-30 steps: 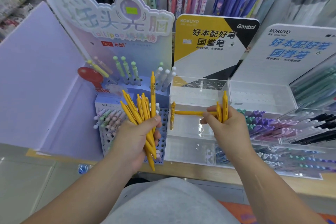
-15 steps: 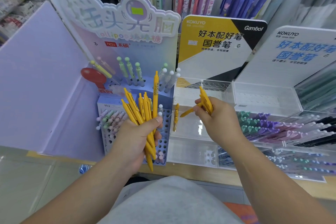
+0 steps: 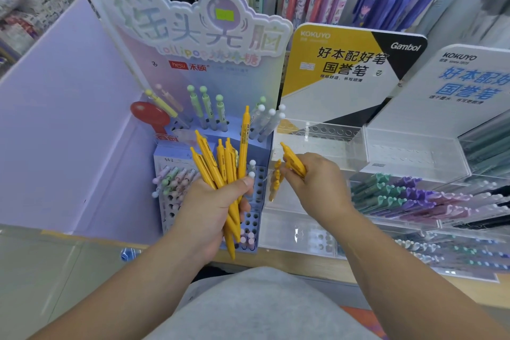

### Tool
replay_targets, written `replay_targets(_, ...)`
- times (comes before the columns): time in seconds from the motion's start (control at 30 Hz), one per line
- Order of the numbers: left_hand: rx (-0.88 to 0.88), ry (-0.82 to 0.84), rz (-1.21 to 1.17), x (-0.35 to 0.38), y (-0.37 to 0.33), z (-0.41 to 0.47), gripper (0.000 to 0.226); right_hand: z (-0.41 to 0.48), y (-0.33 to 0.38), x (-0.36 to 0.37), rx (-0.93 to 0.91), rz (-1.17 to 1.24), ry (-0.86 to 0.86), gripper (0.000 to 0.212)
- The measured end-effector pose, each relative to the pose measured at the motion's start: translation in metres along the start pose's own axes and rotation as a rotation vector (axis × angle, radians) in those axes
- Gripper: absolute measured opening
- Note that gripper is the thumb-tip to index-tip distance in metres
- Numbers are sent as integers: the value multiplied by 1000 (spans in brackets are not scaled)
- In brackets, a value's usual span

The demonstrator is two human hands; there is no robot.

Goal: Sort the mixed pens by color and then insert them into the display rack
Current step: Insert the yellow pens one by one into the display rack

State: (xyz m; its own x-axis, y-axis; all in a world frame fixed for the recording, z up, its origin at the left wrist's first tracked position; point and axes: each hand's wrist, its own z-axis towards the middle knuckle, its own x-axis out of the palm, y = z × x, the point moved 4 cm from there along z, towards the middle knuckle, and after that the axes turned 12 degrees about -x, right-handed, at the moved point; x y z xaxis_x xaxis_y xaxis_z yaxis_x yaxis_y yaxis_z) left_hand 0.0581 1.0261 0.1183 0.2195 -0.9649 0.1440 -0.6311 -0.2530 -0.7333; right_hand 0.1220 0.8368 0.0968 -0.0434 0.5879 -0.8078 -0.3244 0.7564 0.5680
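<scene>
1. A wooden counter (image 3: 289, 266) edge runs nearest the camera and carries the displays.
2. The left hand (image 3: 212, 210) is clenched round a fanned bundle (image 3: 218, 165) of yellow pens, clicker ends up. It looks like a sorted reserve of one colour, kept close for feeding across.
3. The right hand (image 3: 317, 188) pinches a smaller clutch (image 3: 296, 165) of yellow pens, angled toward the display as if to be placed.
4. Just beside its fingertips, a lone pen (image 3: 276, 179) stands at the left edge of the clear rack (image 3: 317, 132). Whether it sits in a hole cannot be told.
5. To the right, green and purple pens (image 3: 400, 196) lie in tiers, grouped by colour.
6. Behind the rack stands a yellow sign (image 3: 331, 63), and its colour suggests the yellow pens belong here.
</scene>
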Motion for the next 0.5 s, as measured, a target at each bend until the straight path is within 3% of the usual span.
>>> replay_targets(0.3,-24,-10,13,-2,1,-1,20,-4,-3,4,88,131,-22,26)
replay_targets(0.5,-26,-10,13,0,1,0,21,-27,-9,-6,294,579,-28,17)
